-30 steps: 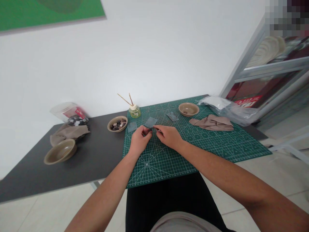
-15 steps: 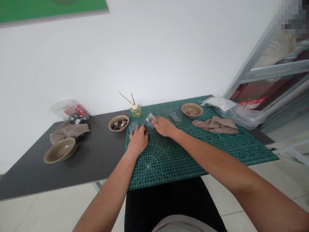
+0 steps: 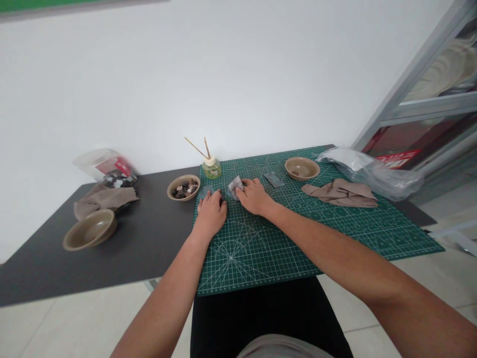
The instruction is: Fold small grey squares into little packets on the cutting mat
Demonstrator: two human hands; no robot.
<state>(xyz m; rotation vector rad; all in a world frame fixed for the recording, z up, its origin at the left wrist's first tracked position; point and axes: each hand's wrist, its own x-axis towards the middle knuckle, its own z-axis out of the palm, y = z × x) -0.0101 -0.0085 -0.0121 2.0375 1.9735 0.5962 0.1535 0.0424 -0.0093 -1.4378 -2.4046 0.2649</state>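
My right hand (image 3: 255, 196) is closed on a small crumpled grey-white piece (image 3: 234, 186), paper or a packet. It is low over the green cutting mat (image 3: 257, 248), its fingertips pressed on the piece. My left hand (image 3: 211, 213) rests on the mat's left part, fingers stretched forward and slightly apart. Its fingertips lie at the edge of a small clear plastic sheet or bag (image 3: 205, 190). Right of my right hand lies another small clear bag (image 3: 274, 179). A brown bowl with dark and pale pieces (image 3: 184, 188) stands beyond my left hand.
A jar with two sticks (image 3: 212, 168) stands at the mat's back edge. At right are a brown bowl (image 3: 302, 169), a brown cloth (image 3: 341, 193) and a plastic bag (image 3: 372, 171). At left are another bowl (image 3: 90, 230), a cloth (image 3: 106, 198) and a tipped container (image 3: 106, 166).
The grey-white piece in my right hand has tilted and looks more bunched. My left hand stays nearly in place. The camera view has shifted slightly.
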